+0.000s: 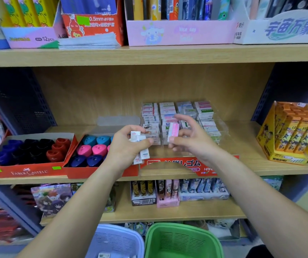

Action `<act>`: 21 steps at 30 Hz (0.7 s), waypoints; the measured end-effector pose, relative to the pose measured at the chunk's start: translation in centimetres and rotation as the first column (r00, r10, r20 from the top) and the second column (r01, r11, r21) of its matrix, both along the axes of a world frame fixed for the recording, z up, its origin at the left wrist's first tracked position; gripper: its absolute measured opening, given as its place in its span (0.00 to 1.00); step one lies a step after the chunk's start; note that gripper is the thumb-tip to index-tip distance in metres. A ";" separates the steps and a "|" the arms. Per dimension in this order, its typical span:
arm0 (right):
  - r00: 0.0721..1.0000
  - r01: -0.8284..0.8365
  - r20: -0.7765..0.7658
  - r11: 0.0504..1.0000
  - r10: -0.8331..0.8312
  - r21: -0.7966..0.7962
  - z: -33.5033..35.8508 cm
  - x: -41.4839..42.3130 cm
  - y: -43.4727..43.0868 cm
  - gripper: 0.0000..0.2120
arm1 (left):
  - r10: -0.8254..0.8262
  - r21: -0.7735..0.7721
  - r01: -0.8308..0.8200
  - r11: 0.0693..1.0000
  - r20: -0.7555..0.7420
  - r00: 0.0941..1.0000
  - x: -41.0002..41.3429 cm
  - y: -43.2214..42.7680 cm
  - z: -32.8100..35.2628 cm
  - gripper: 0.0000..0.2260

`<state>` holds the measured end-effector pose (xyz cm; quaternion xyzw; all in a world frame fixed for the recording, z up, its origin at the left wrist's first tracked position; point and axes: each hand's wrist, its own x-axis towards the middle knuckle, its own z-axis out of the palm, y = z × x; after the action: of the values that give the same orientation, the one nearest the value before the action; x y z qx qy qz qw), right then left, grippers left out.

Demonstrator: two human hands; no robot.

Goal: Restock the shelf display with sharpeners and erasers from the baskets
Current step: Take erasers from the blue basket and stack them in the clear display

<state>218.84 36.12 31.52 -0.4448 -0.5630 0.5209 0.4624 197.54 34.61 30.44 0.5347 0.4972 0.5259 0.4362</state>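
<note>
My left hand grips a bunch of small white erasers, several of them sticking out above and below the fingers. My right hand pinches one pink and white eraser between thumb and fingers, just in front of the clear eraser display on the middle shelf. That display holds rows of boxed erasers. Left of it, two red trays hold sharpeners: dark blue, black and red ones, then teal, pink and blue ones. Two baskets stand below, one white and one green.
An orange and yellow display box stands at the right end of the middle shelf. The upper shelf carries pen and notebook boxes. The lower shelf holds card packs. Dark perforated uprights flank the shelf.
</note>
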 end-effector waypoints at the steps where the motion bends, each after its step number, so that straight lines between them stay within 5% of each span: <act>1: 1.000 0.022 0.023 1.000 -0.022 0.000 0.4 0.2 0.3 0.23 | 0.010 0.003 -0.010 1.000 -0.011 1.000 -0.2 0.1 0.0 0.14; 8: 0.950 0.275 0.139 0.960 -0.280 0.058 1.6 1.9 5.3 0.04 | 0.032 0.024 -0.030 0.999 -0.051 0.998 -1.4 1.0 -0.4 0.14; 12: 0.922 0.365 0.120 0.930 -0.368 0.049 2.0 1.2 8.9 0.05 | 0.048 0.052 -0.042 0.998 -0.109 0.993 -1.6 1.5 -0.6 0.14; 15: 0.886 0.352 0.285 0.931 -0.365 0.096 1.3 0.6 10.8 0.04 | 0.046 0.061 -0.040 0.997 -0.110 0.993 -1.7 1.6 -0.5 0.13; 21: 0.622 0.234 0.636 0.884 -0.456 0.405 -0.3 -0.1 12.3 0.01 | 0.095 0.086 -0.085 0.993 -0.110 0.989 -2.5 1.7 -0.5 0.12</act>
<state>218.73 48.38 31.26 -0.6413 -0.6685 0.1202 0.3570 195.08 36.28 29.90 0.5581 0.5233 0.5334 0.3608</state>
